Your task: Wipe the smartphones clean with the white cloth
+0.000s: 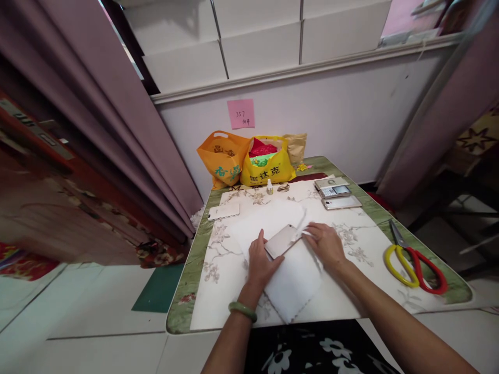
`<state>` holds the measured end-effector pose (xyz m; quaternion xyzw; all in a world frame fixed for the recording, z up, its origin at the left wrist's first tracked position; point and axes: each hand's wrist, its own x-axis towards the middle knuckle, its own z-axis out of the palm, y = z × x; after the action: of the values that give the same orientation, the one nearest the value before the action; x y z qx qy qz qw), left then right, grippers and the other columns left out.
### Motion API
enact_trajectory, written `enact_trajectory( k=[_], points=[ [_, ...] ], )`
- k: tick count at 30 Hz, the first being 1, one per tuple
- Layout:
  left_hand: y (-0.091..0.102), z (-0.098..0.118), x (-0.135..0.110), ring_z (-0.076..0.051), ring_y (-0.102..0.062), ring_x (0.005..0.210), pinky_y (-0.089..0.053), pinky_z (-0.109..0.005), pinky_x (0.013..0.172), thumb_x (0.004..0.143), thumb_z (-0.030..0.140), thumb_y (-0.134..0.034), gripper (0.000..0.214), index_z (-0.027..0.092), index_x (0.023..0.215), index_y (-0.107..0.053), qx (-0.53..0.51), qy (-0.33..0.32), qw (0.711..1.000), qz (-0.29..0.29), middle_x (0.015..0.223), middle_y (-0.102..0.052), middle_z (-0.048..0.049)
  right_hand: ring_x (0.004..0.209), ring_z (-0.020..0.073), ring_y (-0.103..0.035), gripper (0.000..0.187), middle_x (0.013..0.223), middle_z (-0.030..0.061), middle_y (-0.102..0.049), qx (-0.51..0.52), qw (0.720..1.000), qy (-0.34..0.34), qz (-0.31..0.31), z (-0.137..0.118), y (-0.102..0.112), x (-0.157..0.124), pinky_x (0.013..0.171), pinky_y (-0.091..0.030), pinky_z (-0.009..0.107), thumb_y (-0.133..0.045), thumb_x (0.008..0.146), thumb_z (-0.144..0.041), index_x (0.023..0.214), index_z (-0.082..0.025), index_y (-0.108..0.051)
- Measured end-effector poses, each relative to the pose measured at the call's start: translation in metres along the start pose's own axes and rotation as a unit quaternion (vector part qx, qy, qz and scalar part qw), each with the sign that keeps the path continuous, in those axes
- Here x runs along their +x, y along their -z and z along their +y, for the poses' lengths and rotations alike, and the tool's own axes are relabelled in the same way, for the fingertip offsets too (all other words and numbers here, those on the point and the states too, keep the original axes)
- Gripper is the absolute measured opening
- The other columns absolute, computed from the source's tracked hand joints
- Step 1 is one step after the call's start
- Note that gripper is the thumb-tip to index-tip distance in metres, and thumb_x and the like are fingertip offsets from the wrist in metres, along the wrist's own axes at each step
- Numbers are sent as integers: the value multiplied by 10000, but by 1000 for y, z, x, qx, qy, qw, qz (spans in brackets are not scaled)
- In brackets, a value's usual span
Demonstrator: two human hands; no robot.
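A pale gold phone (281, 240) lies face down on a white sheet of foam wrap (288, 280) in the middle of the table (195, 270). My left hand (262, 262) rests at the phone's lower left corner, fingers curled against its edge. My right hand (325, 243) lies at the phone's right end, fingers pinched on a thin white strip of the wrap (302, 228). A green bangle (242, 310) circles my left wrist.
A white phone (223, 211) lies at the table's left. Three more phones (337, 193) are stacked at the back right. Yellow and red scissors (411, 259) lie at the right edge. Orange (222, 156) and yellow (267, 166) bags, plus a small bottle (269, 187), stand at the back.
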<state>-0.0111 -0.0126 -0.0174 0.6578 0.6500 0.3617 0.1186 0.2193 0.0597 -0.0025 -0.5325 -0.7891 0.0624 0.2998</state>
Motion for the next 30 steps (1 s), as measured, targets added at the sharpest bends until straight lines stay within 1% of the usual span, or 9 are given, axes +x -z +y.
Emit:
enact_trajectory(
  k=[3,5,7,9,11,15,21,26,30],
  points=[
    [3,6,-2,-275,-510,1017,-379,-465,967,645,443,-756,1050,166,1487,-193,20,-19,999,-20,1062,-541,-83,791,214,-616,402,940,86,-698,45,981,-175,77,9,13,1,749,-463,331,-478,884,-509,909,-190,-721],
    [3,9,-2,-284,-508,1011,-373,-471,967,609,547,-767,1126,155,1491,-188,29,-36,998,-37,1055,-541,-90,706,195,-594,485,878,90,-684,98,961,-232,111,3,22,1,695,-463,312,-429,889,-555,912,-156,-704],
    [4,10,-1,-288,-514,1001,-372,-470,965,555,641,-761,1205,137,1489,-190,31,-40,997,-51,1044,-546,-91,722,187,-600,517,885,91,-683,162,969,-174,69,-10,29,2,686,-467,293,-387,906,-555,960,-144,-696],
    [4,9,0,-298,-516,1023,-363,-473,973,514,695,-749,1263,131,1490,-179,33,-36,997,-60,1074,-549,-100,752,178,-619,516,912,82,-694,223,971,-70,-50,-25,34,3,684,-472,272,-352,930,-534,985,-160,-704],
    [4,8,1,-318,-500,1081,-346,-481,989,504,700,-749,1285,139,1496,-156,38,-35,997,-65,1152,-538,-124,752,168,-633,508,939,72,-704,248,961,-28,-119,-34,35,7,694,-476,265,-322,952,-500,976,-177,-713],
    [4,7,1,-336,-474,1137,-334,-491,998,533,652,-760,1259,144,1502,-136,47,-40,996,-70,1221,-523,-151,769,159,-632,336,962,43,-697,144,986,-47,-68,-39,19,13,735,-462,267,-427,931,-400,967,-210,-701],
    [2,5,1,-328,-471,1147,-332,-491,1000,596,568,-762,1202,144,1498,-92,30,-29,996,-75,1236,-511,-149,828,126,-630,259,965,-22,-663,51,979,56,-190,-68,-20,7,726,-426,234,-594,851,-356,1099,-304,-648],
    [3,7,1,-311,-494,1073,-354,-488,976,577,488,-798,1195,171,1494,-100,20,-7,997,-77,1123,-536,-102,822,136,-633,187,977,-37,-657,-30,977,8,-211,-70,-27,28,658,-389,238,-559,875,-374,1039,-332,-637],
    [6,10,1,-284,-498,1010,-361,-475,970,563,468,-810,1180,176,1487,-137,20,6,997,-75,1069,-530,-77,859,214,-631,286,1130,103,-622,-88,978,-92,-166,-47,-20,52,661,-394,298,-356,968,-302,1154,-212,-553]
  ],
)
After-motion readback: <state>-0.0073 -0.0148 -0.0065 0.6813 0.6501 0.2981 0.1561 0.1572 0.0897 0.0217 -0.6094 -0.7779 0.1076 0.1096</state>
